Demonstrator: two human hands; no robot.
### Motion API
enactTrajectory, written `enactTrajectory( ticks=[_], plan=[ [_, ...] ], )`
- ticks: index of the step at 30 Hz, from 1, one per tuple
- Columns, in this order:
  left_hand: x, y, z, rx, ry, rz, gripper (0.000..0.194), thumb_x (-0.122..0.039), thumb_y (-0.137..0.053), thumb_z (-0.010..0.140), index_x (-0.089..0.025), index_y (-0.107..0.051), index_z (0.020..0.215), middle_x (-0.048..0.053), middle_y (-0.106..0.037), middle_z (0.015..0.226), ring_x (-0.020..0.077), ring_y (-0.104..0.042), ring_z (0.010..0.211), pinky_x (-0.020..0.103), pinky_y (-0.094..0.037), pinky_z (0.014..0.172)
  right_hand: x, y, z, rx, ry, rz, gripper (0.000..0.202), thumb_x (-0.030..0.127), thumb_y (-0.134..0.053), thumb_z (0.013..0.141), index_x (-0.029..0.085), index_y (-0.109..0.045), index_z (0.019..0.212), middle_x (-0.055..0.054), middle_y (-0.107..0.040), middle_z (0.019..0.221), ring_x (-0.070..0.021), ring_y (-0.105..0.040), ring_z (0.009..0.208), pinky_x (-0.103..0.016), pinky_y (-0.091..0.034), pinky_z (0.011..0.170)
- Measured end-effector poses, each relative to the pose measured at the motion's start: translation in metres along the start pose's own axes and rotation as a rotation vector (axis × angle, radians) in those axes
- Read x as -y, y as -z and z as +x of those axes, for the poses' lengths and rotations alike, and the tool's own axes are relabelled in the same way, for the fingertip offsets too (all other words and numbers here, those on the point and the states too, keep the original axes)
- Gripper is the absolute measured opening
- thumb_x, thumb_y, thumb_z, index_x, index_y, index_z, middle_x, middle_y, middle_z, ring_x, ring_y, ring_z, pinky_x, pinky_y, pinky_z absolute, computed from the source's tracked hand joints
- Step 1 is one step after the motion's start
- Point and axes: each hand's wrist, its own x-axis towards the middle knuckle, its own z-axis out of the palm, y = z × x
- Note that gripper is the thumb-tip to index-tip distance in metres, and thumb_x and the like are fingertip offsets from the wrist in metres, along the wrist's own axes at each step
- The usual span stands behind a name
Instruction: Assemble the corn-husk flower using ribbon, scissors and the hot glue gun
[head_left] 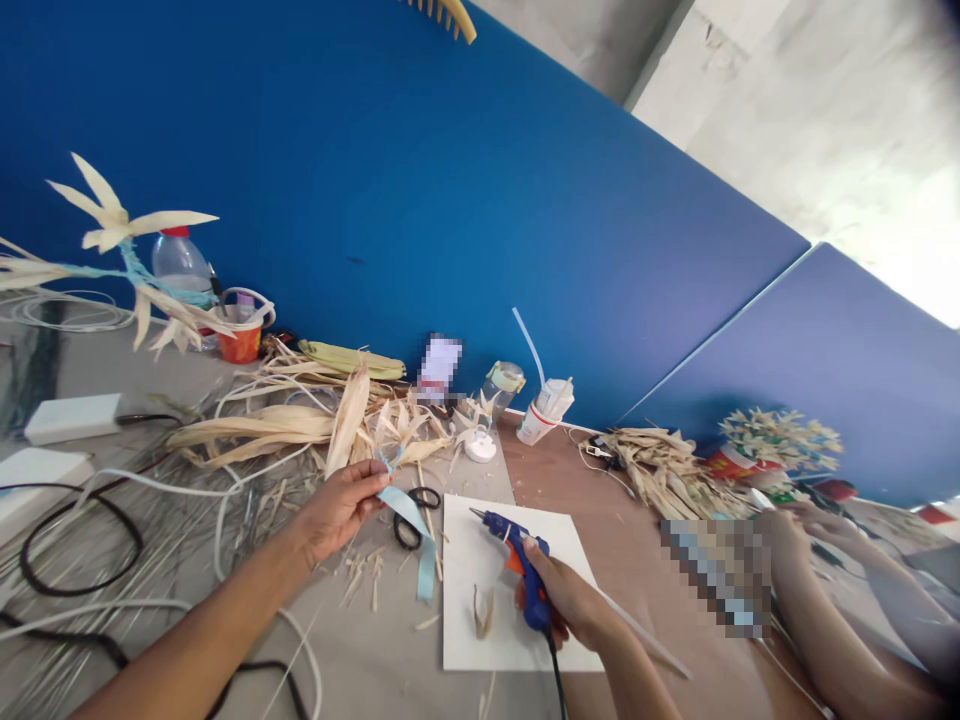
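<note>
Between its pinched fingers my left hand [341, 515] holds a thin stem with pale husk petals [397, 425] at its tip and a light blue ribbon [418, 535] hanging from it. My right hand [562, 590] is wrapped round a blue and orange glue gun [531, 585], its nozzle pointing left toward the ribbon, apart from it. Under the glue gun lies a white board [551, 655] with a small dry husk piece [484, 612] on it. Black-handled scissors [409, 530] lie just behind the ribbon.
Corn husks [262, 430], a phone [439, 365], a jar [502, 380] and a paper cup [536, 422] stand or lie toward the blue partition [375, 200]. Cables and white adapters [71, 418] are at left, near a husk flower [112, 220]. Another person's hands [795, 530] work at right.
</note>
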Motion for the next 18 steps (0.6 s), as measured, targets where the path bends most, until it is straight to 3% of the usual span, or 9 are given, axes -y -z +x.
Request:
enactTrajectory(
  ticks=[7, 10, 13, 14, 16, 18],
  plan=[
    [0.0, 0.0, 0.0, -0.004, -0.016, 0.006, 0.021, -0.014, -0.079, 0.054, -0.013, -0.06, 0.064, -0.003, -0.057, 0.06, 0.0034, -0.047, 0.051, 0.011, -0.04, 0.048, 0.005, 0.002, 0.003, 0.024, -0.033, -0.21, 0.069, 0.068, -0.024, 0.083, 0.017, -0.042, 0.039, -0.003, -0.044, 0.03, -0.0077, -0.038, 0.022, -0.019, -0.021, 0.027],
    [0.001, 0.001, 0.0, 0.019, -0.03, 0.001, 0.02, -0.015, -0.078, 0.056, -0.013, -0.059, 0.063, -0.003, -0.057, 0.06, 0.0034, -0.047, 0.051, 0.012, -0.042, 0.05, 0.011, 0.006, 0.0, 0.053, -0.038, -0.325, 0.069, 0.064, -0.023, 0.085, 0.017, -0.046, 0.04, -0.002, -0.044, 0.031, -0.0079, -0.036, 0.022, -0.021, -0.021, 0.029],
    [0.002, 0.002, 0.0, 0.038, -0.025, 0.006, 0.021, -0.016, -0.079, 0.056, -0.012, -0.06, 0.064, -0.002, -0.058, 0.06, 0.0047, -0.05, 0.053, 0.014, -0.044, 0.052, 0.023, 0.013, -0.011, -0.009, -0.018, -0.417, 0.055, 0.052, -0.033, 0.087, 0.016, -0.052, 0.05, 0.001, -0.043, 0.032, -0.009, -0.036, 0.024, -0.022, -0.026, 0.033],
    [0.002, 0.001, 0.0, 0.037, -0.019, 0.009, 0.021, -0.016, -0.079, 0.055, -0.012, -0.061, 0.064, -0.002, -0.058, 0.06, 0.0049, -0.05, 0.053, 0.014, -0.043, 0.051, 0.029, 0.015, -0.015, -0.055, 0.037, -0.414, 0.047, 0.047, -0.038, 0.086, 0.016, -0.055, 0.055, 0.003, -0.043, 0.034, -0.0092, -0.036, 0.026, -0.023, -0.028, 0.035],
    [0.001, -0.001, -0.001, 0.034, 0.003, 0.02, 0.023, -0.017, -0.081, 0.054, -0.012, -0.061, 0.064, -0.002, -0.058, 0.06, 0.005, -0.05, 0.052, 0.014, -0.042, 0.05, 0.044, 0.014, -0.021, -0.112, 0.296, -0.327, 0.033, 0.037, -0.043, 0.084, 0.015, -0.062, 0.069, 0.004, -0.047, 0.045, -0.0084, -0.041, 0.036, -0.022, -0.033, 0.042],
    [0.001, -0.003, -0.003, 0.042, 0.036, 0.034, 0.024, -0.017, -0.082, 0.053, -0.013, -0.061, 0.064, -0.001, -0.059, 0.06, 0.0053, -0.051, 0.052, 0.014, -0.043, 0.05, 0.061, 0.006, -0.021, -0.095, 0.486, -0.217, 0.029, 0.034, -0.045, 0.084, 0.016, -0.067, 0.089, 0.002, -0.055, 0.058, -0.0098, -0.048, 0.05, -0.022, -0.037, 0.05]
  ],
)
